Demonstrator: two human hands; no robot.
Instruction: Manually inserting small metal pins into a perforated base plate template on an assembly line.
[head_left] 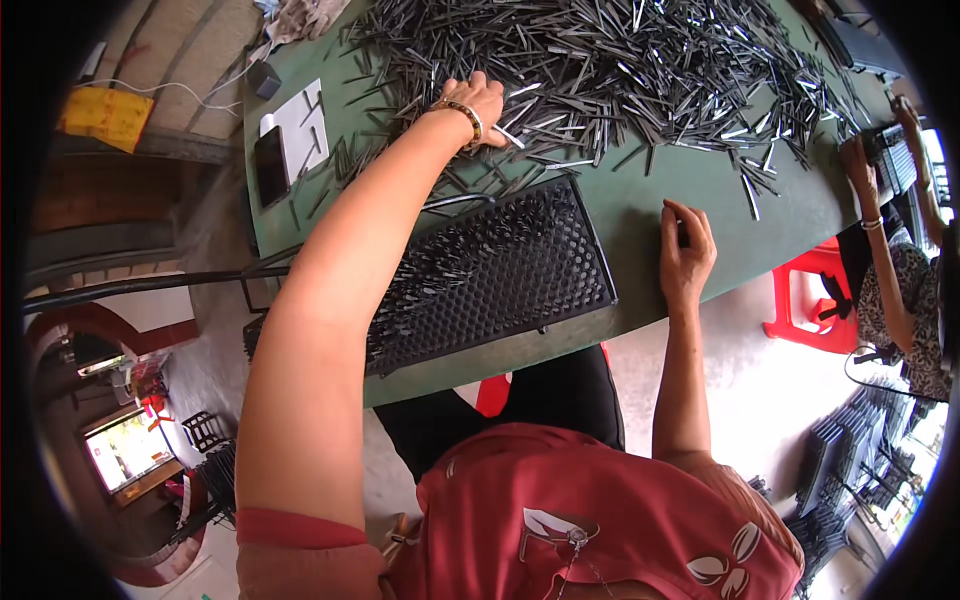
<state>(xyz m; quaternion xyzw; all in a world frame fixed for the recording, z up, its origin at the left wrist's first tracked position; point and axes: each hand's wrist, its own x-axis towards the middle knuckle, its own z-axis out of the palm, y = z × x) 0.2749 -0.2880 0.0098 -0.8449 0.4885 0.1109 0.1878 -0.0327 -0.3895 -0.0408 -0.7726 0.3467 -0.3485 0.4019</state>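
- Tray (535, 270) looks part-filled, right-side holes mostly bare
- Strips (600, 70): big heap left
- Left hand (480, 105) on heap, grip unclear
- Right hand (688, 248) curled, contents unclear

Tray (500, 285): left part was hidden behind left forearm (335, 265) | sticks (600, 80): far side was cut off | worker at right (917, 270): was cut off

Worn on the head, at the left of a side-by-side pair. Looks steeply down and forward, upright and unmirrored. Sits closest above the red shirt (600, 490), a little farther from the green table (745, 245). Reaches on to the pile of black strips (640, 70), cutting it off at the far side. Spreads very wide, taking in a bright window (125, 455) at left and a co-worker (920, 315) at right. Bends straight edges near the dark, rounded rim.
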